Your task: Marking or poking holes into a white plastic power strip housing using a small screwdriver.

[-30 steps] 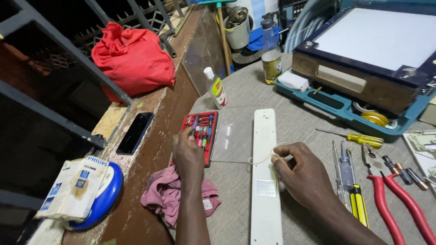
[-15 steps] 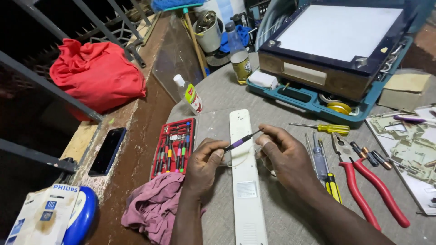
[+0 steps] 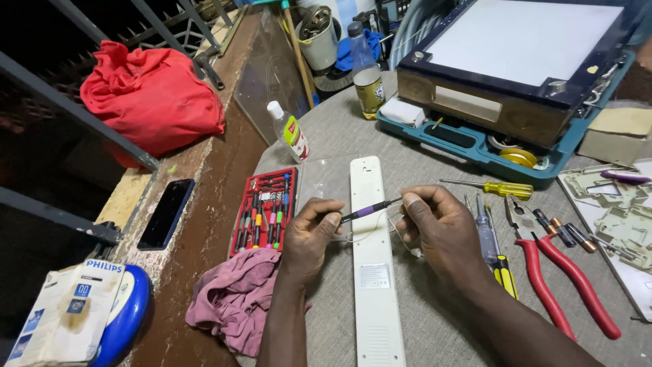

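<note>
A small precision screwdriver [image 3: 370,210], dark with a purple band, was held across a long white strip-shaped device [image 3: 372,265] that lay lengthwise on the grey surface [image 3: 435,326]. The left hand [image 3: 309,234] was closed on its lower end, at the device's left edge. The right hand [image 3: 438,228] pinched the upper end between thumb and forefinger, just right of the device. A thin pale wire [image 3: 370,234] looped across the white casing between the two hands.

Judgement: the driver would work best with one hand steadying the tip and the other turning lightly, the casing kept flat and the wire kept out from under the shaft.

Just left of the device lay a red tray of driver bits [image 3: 265,211], with a pink rag [image 3: 231,299] below it. Right of the hands lay a tester screwdriver [image 3: 485,231], red-handled pliers [image 3: 564,278] and a yellow-handled screwdriver [image 3: 492,188]. A small plastic bottle [image 3: 288,130] lay tilted beyond the tray. A dark phone [image 3: 166,213] rested on the ledge, well apart.
</note>
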